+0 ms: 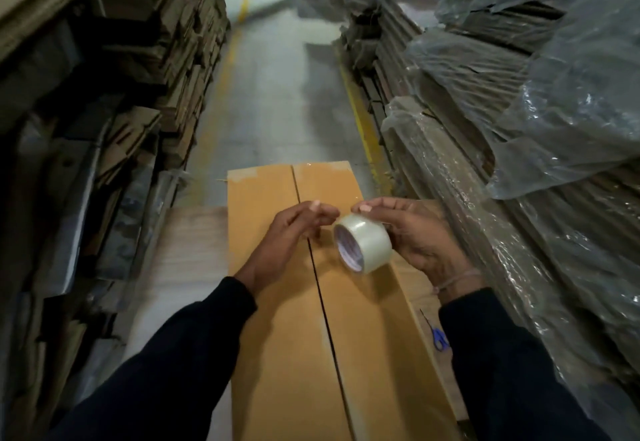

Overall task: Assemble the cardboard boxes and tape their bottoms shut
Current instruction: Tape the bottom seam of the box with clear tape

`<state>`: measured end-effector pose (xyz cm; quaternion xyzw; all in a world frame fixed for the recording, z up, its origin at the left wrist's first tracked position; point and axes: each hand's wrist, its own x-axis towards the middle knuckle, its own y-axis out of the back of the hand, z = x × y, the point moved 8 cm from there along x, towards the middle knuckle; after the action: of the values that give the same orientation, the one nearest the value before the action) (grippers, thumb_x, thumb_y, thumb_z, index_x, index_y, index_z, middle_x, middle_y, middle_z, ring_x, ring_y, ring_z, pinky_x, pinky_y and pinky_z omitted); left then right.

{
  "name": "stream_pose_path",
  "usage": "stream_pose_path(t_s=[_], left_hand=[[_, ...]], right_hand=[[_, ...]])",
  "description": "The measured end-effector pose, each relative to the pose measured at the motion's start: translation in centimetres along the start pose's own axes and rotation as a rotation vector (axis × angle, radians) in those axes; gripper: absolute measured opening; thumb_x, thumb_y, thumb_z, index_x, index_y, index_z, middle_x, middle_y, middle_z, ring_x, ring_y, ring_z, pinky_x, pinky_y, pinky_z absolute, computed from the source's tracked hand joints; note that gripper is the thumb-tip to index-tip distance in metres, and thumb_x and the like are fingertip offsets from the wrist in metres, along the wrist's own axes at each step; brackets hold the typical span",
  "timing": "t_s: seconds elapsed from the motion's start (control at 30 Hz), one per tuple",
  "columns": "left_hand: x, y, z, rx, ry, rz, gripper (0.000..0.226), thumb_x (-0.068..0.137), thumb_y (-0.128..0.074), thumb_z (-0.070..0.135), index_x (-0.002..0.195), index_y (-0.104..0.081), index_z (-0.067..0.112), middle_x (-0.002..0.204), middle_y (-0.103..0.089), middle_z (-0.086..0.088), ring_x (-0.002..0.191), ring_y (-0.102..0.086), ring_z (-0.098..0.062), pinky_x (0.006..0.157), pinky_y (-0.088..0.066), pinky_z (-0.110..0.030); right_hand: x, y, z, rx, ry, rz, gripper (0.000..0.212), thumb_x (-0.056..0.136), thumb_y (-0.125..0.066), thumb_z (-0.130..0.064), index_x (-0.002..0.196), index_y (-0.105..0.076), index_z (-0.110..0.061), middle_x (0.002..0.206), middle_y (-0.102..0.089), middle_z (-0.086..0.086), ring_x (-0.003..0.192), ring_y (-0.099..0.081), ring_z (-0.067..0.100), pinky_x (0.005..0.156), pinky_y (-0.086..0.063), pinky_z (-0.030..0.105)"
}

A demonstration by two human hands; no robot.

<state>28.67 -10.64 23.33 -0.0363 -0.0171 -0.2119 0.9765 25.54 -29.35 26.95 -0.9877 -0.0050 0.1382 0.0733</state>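
Note:
A long brown cardboard box point(273, 319) lies in front of me with its two flaps closed and a dark seam running down the middle. Clear tape shines on the seam at the far end. My right hand point(419, 236) grips a roll of clear tape point(363, 244) just above the seam. My left hand point(294, 232) hovers beside the roll, its fingertips pinched together at the roll's upper edge, where the tape end cannot be made out.
The box rests on a pale wooden table point(190, 246). Blue-handled scissors point(438, 335) lie on the table to the box's right. Stacks of flat cardboard point(166, 69) line the left; plastic-wrapped cardboard stacks point(519, 128) line the right. A concrete aisle point(277, 94) runs ahead.

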Motion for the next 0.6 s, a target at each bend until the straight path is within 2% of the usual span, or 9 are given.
stream_pose_path(t_s=[0.07, 0.1, 0.17, 0.27, 0.37, 0.43, 0.5, 0.6], left_hand=[[0.2, 0.9, 0.7, -0.064, -0.002, 0.05, 0.049, 0.103, -0.058, 0.052, 0.116, -0.074, 0.008, 0.12, -0.075, -0.015, 0.118, -0.069, -0.028, 0.102, -0.051, -0.047], [0.3, 1.2, 1.0, -0.049, -0.013, 0.059, 0.045, 0.101, -0.065, 0.048, 0.111, -0.075, 0.006, 0.115, -0.076, -0.017, 0.111, -0.071, -0.027, 0.095, -0.053, -0.044], [0.5, 1.6, 1.2, -0.01, -0.014, 0.065, 0.036, 0.095, -0.078, 0.039, 0.102, -0.076, 0.004, 0.105, -0.077, -0.019, 0.097, -0.073, -0.03, 0.085, -0.055, -0.048], [0.7, 2.8, 1.1, -0.024, 0.02, 0.124, 0.034, 0.088, -0.086, 0.033, 0.095, -0.077, 0.001, 0.095, -0.079, -0.016, 0.097, -0.074, -0.039, 0.091, -0.059, -0.054], [1.4, 4.1, 0.8, 0.034, 0.036, 0.171, 0.026, 0.09, -0.084, 0.032, 0.089, -0.08, 0.006, 0.09, -0.079, -0.011, 0.094, -0.075, -0.036, 0.091, -0.061, -0.056], [1.9, 4.6, 0.6, 0.045, 0.041, 0.162, 0.021, 0.092, -0.082, 0.027, 0.087, -0.08, 0.007, 0.087, -0.079, -0.01, 0.091, -0.075, -0.034, 0.089, -0.062, -0.054], [2.5, 4.9, 0.3, 0.042, 0.036, 0.147, 0.022, 0.094, -0.081, 0.025, 0.085, -0.078, 0.005, 0.087, -0.078, -0.01, 0.09, -0.075, -0.033, 0.086, -0.064, -0.048], [3.6, 6.0, -0.5, 0.015, 0.029, 0.201, 0.023, 0.097, -0.077, 0.026, 0.085, -0.076, 0.005, 0.091, -0.075, -0.012, 0.09, -0.074, -0.034, 0.078, -0.064, -0.045]], right_hand=[[0.8, -2.0, 0.7, -0.045, -0.023, 0.027, 0.01, 0.092, -0.074, -0.009, 0.097, -0.078, -0.002, 0.091, -0.077, 0.012, 0.077, -0.07, 0.021, 0.065, -0.054, 0.027], [1.2, -2.8, 0.9, -0.063, -0.027, 0.045, 0.011, 0.091, -0.076, -0.01, 0.097, -0.078, -0.002, 0.09, -0.077, 0.014, 0.077, -0.07, 0.022, 0.064, -0.054, 0.028], [1.6, -4.1, 1.0, -0.094, -0.027, 0.084, 0.011, 0.089, -0.079, -0.012, 0.095, -0.078, -0.003, 0.088, -0.077, 0.016, 0.076, -0.071, 0.025, 0.063, -0.055, 0.028], [2.3, -5.2, 1.2, -0.093, -0.032, 0.168, 0.007, 0.088, -0.079, -0.008, 0.092, -0.077, -0.002, 0.084, -0.076, 0.018, 0.072, -0.07, 0.026, 0.058, -0.056, 0.028], [3.0, -5.9, 1.8, -0.061, -0.036, 0.243, 0.009, 0.087, -0.081, -0.007, 0.094, -0.077, -0.003, 0.089, -0.078, 0.017, 0.074, -0.071, 0.026, 0.061, -0.057, 0.03], [3.3, -5.7, 2.2, -0.067, -0.035, 0.315, 0.012, 0.09, -0.081, -0.009, 0.101, -0.077, -0.01, 0.091, -0.079, 0.015, 0.071, -0.072, 0.023, 0.058, -0.056, 0.029], [3.7, -5.4, 2.5, -0.095, -0.024, 0.368, 0.02, 0.091, -0.082, -0.019, 0.108, -0.073, -0.017, 0.093, -0.08, 0.015, 0.072, -0.072, 0.023, 0.061, -0.055, 0.031], [3.5, -5.8, 2.7, -0.173, -0.002, 0.37, 0.046, 0.082, -0.085, -0.052, 0.114, -0.065, -0.025, 0.099, -0.08, 0.013, 0.087, -0.075, 0.027, 0.075, -0.056, 0.039]])
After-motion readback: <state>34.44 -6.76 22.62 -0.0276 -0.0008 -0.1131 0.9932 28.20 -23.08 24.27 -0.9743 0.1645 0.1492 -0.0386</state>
